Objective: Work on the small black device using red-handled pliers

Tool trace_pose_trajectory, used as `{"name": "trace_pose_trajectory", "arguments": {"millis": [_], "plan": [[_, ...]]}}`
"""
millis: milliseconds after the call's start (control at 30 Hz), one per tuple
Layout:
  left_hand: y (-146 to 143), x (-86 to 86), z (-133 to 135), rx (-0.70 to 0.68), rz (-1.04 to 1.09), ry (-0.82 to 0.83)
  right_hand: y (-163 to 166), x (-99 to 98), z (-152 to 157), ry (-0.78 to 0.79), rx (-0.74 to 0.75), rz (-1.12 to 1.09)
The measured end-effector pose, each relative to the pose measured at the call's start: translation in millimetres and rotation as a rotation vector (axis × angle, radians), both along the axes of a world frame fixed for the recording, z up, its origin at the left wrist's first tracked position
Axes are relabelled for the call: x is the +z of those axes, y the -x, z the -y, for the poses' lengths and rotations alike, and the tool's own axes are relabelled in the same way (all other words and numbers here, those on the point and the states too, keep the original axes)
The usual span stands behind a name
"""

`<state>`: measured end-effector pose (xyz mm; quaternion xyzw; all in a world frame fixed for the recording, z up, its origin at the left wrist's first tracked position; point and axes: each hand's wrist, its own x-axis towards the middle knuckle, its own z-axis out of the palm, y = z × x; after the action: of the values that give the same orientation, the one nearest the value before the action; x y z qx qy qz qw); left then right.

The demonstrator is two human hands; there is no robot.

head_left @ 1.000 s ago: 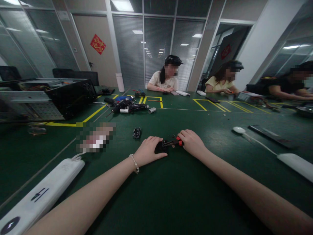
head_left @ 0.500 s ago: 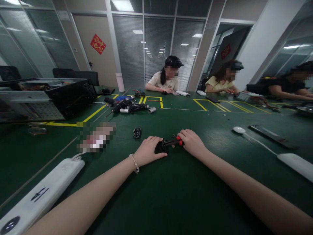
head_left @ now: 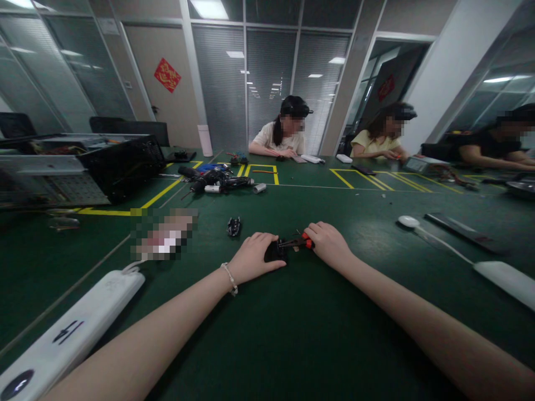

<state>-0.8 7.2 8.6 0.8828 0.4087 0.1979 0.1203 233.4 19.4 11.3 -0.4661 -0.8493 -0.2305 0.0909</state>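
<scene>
Black blocky part (head_left: 273,253) sits inside the green worktop (head_left: 276,323)'s far edge, left hand (head_left: 253,254) clasping it, apparently for steadiness; right hand (head_left: 329,243) grips red-handled pliers (head_left: 298,242).

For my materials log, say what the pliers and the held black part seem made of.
Pliers: grips likely plastic or rubber, bright, evenly red; jaws probably metal, slim and dull dark. Black part: perhaps matte plastic, dark with little shine, partly hidden.

The green table (head_left: 317,334), lined with yellow tape (head_left: 111,213), bears a small dark part (head_left: 234,226). Beyond that part are a black drill (head_left: 204,181) and a pale bottle (head_left: 205,141); far left, a computer case (head_left: 129,164); nearer left, a long white device (head_left: 90,314); well right, a flat dark bar (head_left: 457,229).
</scene>
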Motion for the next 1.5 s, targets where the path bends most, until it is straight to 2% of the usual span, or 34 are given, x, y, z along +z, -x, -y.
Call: {"name": "trace_pose_trajectory", "arguments": {"millis": [1500], "plan": [[0.2, -1.6, -0.4, -0.001, -0.006, -0.011, -4.5, -0.2, -3.3, -0.004, -0.008, 0.038]]}}
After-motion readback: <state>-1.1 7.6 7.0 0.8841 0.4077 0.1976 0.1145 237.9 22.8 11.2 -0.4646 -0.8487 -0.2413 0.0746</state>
